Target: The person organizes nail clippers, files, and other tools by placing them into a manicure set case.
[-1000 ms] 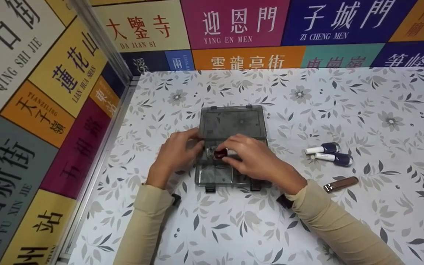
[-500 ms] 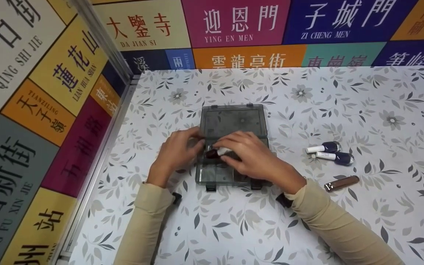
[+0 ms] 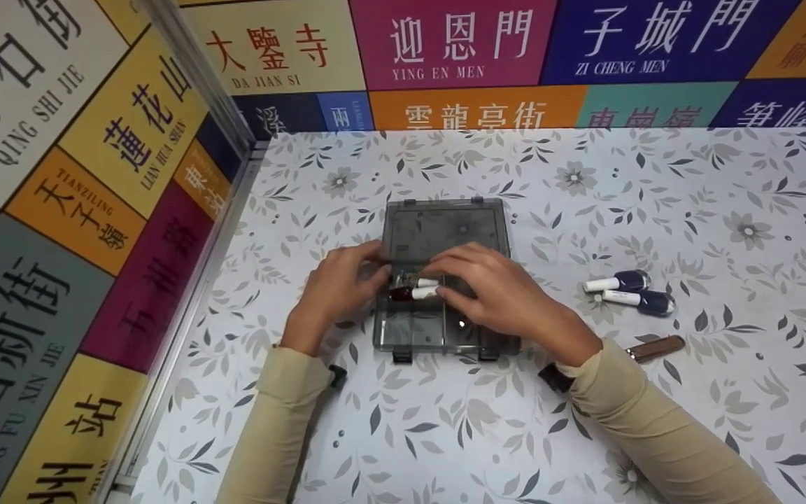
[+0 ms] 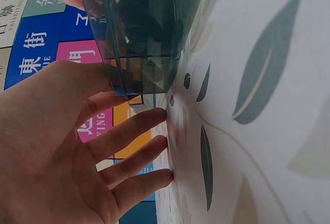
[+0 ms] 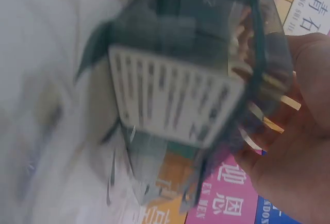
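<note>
dark red bottle lies at the right hand's fingertips, over the box

the right hand (image 3: 494,287) is over the box (image 3: 394,330), palm down, its thumb and fingers close about the white-capped end of a dark red bottle (image 3: 410,292); whether they pinch it, i cannot tell. the bottle lies sideways just left of those fingertips, cap toward the right hand, dark body toward the left hand (image 3: 333,287). another white cap (image 3: 431,283) shows right behind it, partly under the fingers.

the left hand is at the box's left edge, thumb and forefinger touching it; in the left wrist view the other three fingers are straight and spread, tips on the tabletop (image 4: 273,157). the bottle is just beyond its thumb.

the box is grey and see-through, divided into compartments, its lid (image 3: 445,227) folded back on the far side. a white printed label (image 5: 172,96) shows in the right wrist view, too blurred to read.

further out, well apart from the right hand on its right, two dark blue bottles (image 3: 644,301) with white caps lie side by side. nearer the person is a brown nail clipper (image 3: 657,347), one end hidden by the right sleeve (image 3: 655,420).
</note>
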{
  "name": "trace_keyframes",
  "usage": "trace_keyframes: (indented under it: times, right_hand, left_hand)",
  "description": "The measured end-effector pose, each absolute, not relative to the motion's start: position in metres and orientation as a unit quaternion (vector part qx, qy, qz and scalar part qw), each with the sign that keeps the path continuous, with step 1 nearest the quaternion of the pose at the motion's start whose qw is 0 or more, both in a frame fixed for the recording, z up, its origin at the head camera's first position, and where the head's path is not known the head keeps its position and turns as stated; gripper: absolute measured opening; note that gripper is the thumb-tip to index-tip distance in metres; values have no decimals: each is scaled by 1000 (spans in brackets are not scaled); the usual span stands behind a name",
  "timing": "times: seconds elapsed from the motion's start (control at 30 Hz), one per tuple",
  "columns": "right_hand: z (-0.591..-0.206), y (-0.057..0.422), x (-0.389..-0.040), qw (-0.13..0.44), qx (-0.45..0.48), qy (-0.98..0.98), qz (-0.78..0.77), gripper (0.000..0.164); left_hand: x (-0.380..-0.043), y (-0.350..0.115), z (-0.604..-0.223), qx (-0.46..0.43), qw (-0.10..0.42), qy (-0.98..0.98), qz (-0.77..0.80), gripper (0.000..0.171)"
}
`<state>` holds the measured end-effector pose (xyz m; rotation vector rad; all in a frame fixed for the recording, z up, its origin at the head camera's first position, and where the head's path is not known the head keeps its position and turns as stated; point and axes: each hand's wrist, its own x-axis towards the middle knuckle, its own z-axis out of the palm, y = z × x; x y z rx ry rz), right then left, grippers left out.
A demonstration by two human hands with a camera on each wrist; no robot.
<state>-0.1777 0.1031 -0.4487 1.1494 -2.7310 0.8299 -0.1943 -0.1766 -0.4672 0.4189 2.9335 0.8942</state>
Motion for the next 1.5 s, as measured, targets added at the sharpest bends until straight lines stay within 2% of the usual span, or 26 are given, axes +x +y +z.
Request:
trace_keyframes:
  times: [0.5,1.0,1.5]
  right_hand:
    - [-440,138,-176,31,319,-910,262,38]
    - [-440,155,-173,38,313,-909,274,35]
    - [-441,178,-172,20,287,-919,270,35]
  left_hand:
    - [-194,-177,-468,134,26,945,296,20]
    - [-195,-176,-469,135,26,944,300,18]
    - [-195,-176,-469,135,25,945,298,17]
